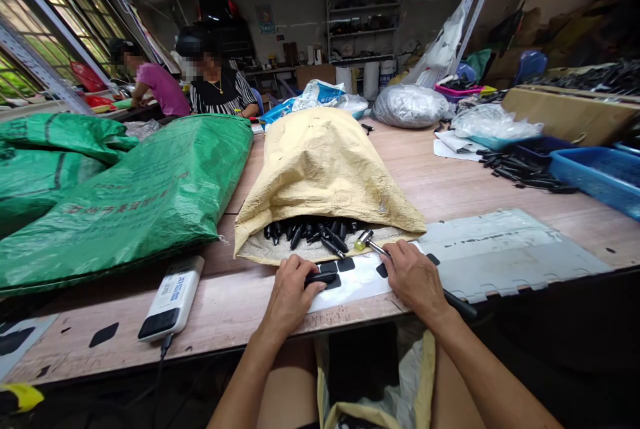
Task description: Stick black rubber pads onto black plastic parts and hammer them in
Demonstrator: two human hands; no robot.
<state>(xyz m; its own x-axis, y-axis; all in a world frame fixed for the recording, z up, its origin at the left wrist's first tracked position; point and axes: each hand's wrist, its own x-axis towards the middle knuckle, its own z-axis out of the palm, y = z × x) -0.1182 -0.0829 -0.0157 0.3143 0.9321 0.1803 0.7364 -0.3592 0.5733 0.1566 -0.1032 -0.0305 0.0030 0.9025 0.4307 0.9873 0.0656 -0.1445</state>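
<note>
My left hand (289,292) is closed on a small black rod-shaped part (323,277), pinched over a white sheet (357,282) with dark rounded pads (345,264). In my right hand (414,280) is a small hammer (380,250), gripped by its shaft. Its head has a yellowish face and points toward the sack; the black handle end sticks out below my wrist. Just beyond both hands lies a cream woven sack (325,169), its mouth facing me. Several black parts (313,232) show inside that mouth.
A white power bank (173,299) with a cable lies left, beside a green sack (135,195). To the right are a grey sheet (505,252), a pile of black parts (525,172) and a blue tray (600,175). An open sack (425,382) is between my legs. Two people sit beyond.
</note>
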